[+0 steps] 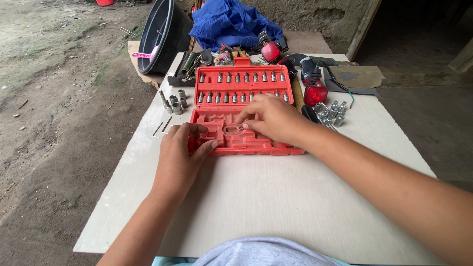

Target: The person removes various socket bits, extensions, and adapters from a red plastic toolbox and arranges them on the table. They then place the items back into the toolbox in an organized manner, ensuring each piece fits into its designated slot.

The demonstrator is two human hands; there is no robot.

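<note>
Now the left hand (183, 148) grips the red case (240, 111) to steady it; right hand (273, 118) pinches a socket (240, 128) into its slot.

One camera is sitting on the person's head, looking forward and steeply down over a pale board (276, 197) serving as a table. It is facing away from the body, so the shirt is showing at the bottom edge and both forearms are running up from the lower corners toward the middle. The view is standing close: the left hand (181, 150) and right hand (276, 118) are filling the centre, just over a red case (236, 86). Farther up, the frame is taking in a black tub (160, 34), a blue cloth (231, 22) and a wall; bare ground is lying at left. There is no second view, so nothing is being shared.
</note>
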